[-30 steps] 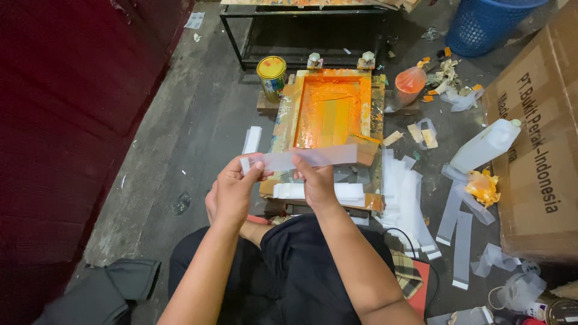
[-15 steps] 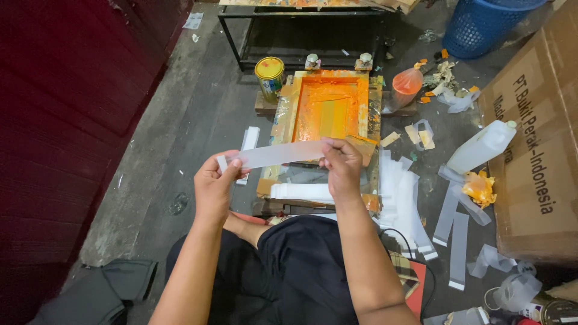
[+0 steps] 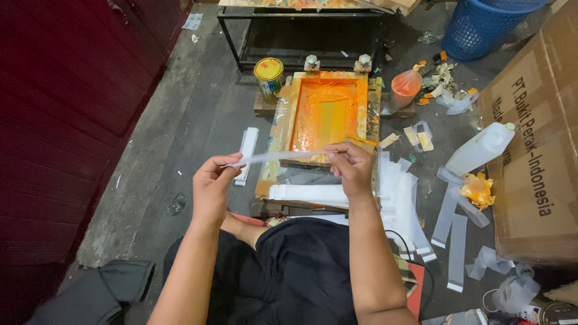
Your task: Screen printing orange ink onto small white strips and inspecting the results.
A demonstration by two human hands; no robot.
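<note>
Hands first, in the head view: the left hand and the right hand are held well apart above the lap, each pinched shut on one end of a long white strip, which hangs stretched between them, almost edge-on to the camera so its face cannot be read. Just beyond the strip, and partly behind it, lies the printing screen, a wooden frame flooded with orange ink, its near edge close under the right hand's knuckles. Below both hands, nearer the body, another white strip rests flat on the board at the foot of the frame. Left of the left hand a small stack of white strips lies on the concrete floor; right of the right hand many more strips are spread in a loose fan. Beyond the screen, up and left of the hands, stands a yellow-lidded tin; far right sit a white plastic jug and a big cardboard box. Judging by the grip, the step in hand is handling a single strip between stack and screen; any further move calls for keeping it taut and level, clear of wet ink
</note>
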